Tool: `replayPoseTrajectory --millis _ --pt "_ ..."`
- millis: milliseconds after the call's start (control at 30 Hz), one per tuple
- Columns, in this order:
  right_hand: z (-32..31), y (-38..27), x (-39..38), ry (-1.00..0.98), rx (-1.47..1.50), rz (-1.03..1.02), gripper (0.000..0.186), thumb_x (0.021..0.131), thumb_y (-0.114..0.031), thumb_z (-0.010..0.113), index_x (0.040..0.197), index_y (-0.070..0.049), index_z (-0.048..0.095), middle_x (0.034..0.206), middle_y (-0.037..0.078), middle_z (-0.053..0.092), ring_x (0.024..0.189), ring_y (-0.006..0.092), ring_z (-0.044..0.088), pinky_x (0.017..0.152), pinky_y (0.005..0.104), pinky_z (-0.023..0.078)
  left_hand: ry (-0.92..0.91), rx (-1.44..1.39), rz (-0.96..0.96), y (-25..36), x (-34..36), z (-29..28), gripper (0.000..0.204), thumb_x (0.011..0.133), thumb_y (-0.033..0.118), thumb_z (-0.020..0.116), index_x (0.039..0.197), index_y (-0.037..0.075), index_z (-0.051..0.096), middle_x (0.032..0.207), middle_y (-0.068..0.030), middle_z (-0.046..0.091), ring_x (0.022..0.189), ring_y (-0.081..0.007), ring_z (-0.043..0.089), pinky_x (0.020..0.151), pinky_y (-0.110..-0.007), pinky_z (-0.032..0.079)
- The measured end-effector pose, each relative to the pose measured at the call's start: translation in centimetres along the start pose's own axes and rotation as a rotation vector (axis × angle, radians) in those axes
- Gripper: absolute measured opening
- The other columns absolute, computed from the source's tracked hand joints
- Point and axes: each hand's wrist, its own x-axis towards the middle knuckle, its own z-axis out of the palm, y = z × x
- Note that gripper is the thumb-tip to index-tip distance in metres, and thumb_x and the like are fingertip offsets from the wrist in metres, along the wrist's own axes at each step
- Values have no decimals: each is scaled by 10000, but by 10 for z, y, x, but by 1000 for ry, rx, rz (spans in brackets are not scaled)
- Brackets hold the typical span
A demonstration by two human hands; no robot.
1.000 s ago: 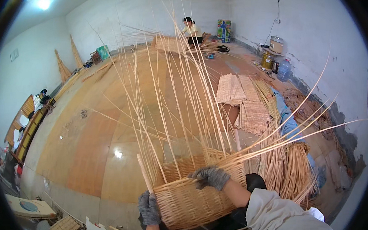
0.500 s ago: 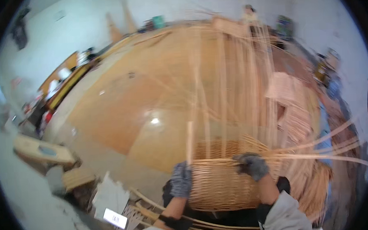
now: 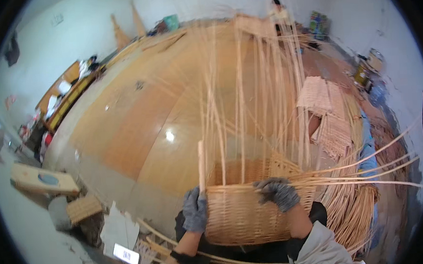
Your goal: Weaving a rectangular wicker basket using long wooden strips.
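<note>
A woven wicker basket sits in front of me, with long pale stakes rising from it, blurred by motion, and loose strands reaching right from its rim. My left hand, in a grey knit glove, is closed round the basket's left front corner, just below a short thick upright stick. My right hand, gloved the same, is curled over the front rim at the weaving strands, fingertips partly hidden.
A person is at the back among wicker. Flat woven panels and cane bundles lie right. A wooden bench lines the left wall; boards and a small woven mat lie near left. A water jug stands right.
The view has swung left, so the room and basket appear further right than a second ago. The basket now sits squarer to me, both hands still at its rim and corner.
</note>
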Motion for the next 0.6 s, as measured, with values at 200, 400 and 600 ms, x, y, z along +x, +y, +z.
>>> replayPoseTrajectory --millis 200,400,600 --pt "2 -7 -2 62 -25 40 143 721 -5 588 844 66 600 968 193 597 634 272 619 560 381 559 -39 -369 -232 -6 4 7 246 845 181 489 935 -32 570 852 -163 541 809 -279 504 767 -362 406" --pt "2 -3 1 102 -26 54 138 714 22 572 840 70 597 999 213 584 641 282 623 573 403 554 -8 -173 -149 -4 -1 -3 247 820 179 535 958 -22 577 846 -158 526 797 -254 499 740 -340 409" --pt "-7 -1 2 70 -34 36 135 732 4 584 851 62 608 1002 171 599 639 261 626 591 396 552 -41 -439 -254 -1 3 2 248 796 146 570 965 -37 565 827 -126 495 758 -224 493 720 -315 415"
